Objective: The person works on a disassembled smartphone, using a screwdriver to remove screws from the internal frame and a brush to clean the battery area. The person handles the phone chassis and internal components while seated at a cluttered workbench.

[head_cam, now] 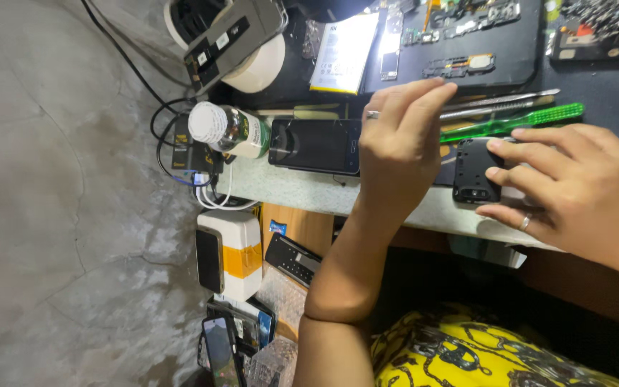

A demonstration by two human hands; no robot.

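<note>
My right hand (582,190) comes in from the right and grips a small black phone back part (476,170) between fingers and thumb at the desk's front edge. My left hand (399,154), a ring on one finger, reaches up over the right end of a black phone (314,145) lying flat on the desk. Its fingertips are at the left ends of a metal tweezer-like tool (506,100) and a green plastic pry tool (517,122). Whether those fingers pinch a tool is hidden.
A white-capped bottle (227,129) lies left of the phone. A black work mat (467,43) holds phone boards and a white battery (344,54). A tape roll (252,50) sits at the back left. Cables, a white box (234,254) and several phones lie on the floor below the desk.
</note>
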